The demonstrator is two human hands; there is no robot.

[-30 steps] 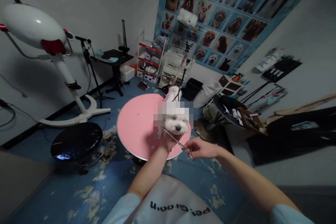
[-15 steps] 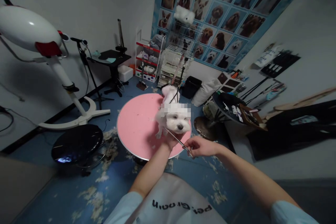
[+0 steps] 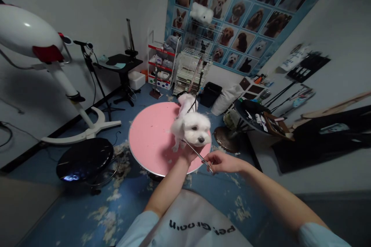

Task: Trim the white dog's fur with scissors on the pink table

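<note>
A small white dog (image 3: 197,128) stands on a round pink grooming table (image 3: 150,139), facing me with its head turned a little to the right. My left hand (image 3: 189,154) is under the dog's chin, cupping it from below; most of the fingers are hidden by the muzzle. In my right hand (image 3: 222,161), closed around the handles, is a pair of long silver scissors (image 3: 195,151). Their blades point up and left across my left hand, with the tips beside the dog's cheek. A dark strap (image 3: 193,104) runs down to the dog's neck.
Cut white fur lies on the blue floor (image 3: 214,200). A black stool (image 3: 85,160) and a white stand dryer (image 3: 29,31) are to the left. At right, a dark round table (image 3: 249,117) bears tools. Wire cages (image 3: 191,69) stand behind.
The dog's head has turned slightly toward the right. The view has shifted a little; both hands and the scissors keep nearly the same position.
</note>
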